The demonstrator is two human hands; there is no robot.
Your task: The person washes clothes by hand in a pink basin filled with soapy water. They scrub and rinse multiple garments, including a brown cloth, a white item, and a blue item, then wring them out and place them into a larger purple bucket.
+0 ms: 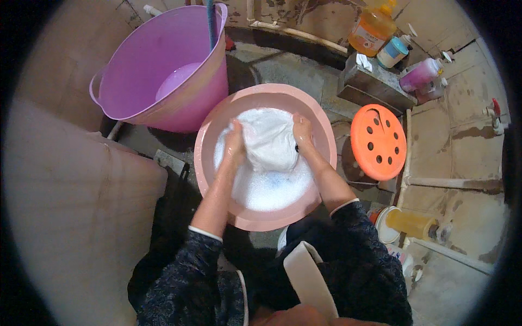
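Between my two hands a wet white cloth (271, 142) is spread over sudsy water (265, 195) in a round pink plastic basin (212, 203). My left hand (235, 142) grips the cloth's left edge, its thumb uppermost. At the opposite edge my right hand (302, 132) holds the cloth with curled fingers. A small dark round thing shows by the right wrist; what it is I cannot tell. Foam covers the water around the cloth, and its lower end touches the suds. Fingers under the cloth are hidden.
A tall purple tub (195, 106) with a hose stands at the upper left. An orange plastic stool (378, 142) with holes is right of the basin. Several pump bottles and an orange liquid jug (372, 32) crowd a stone ledge (373, 79). A wall tap (496, 116) sits far right.
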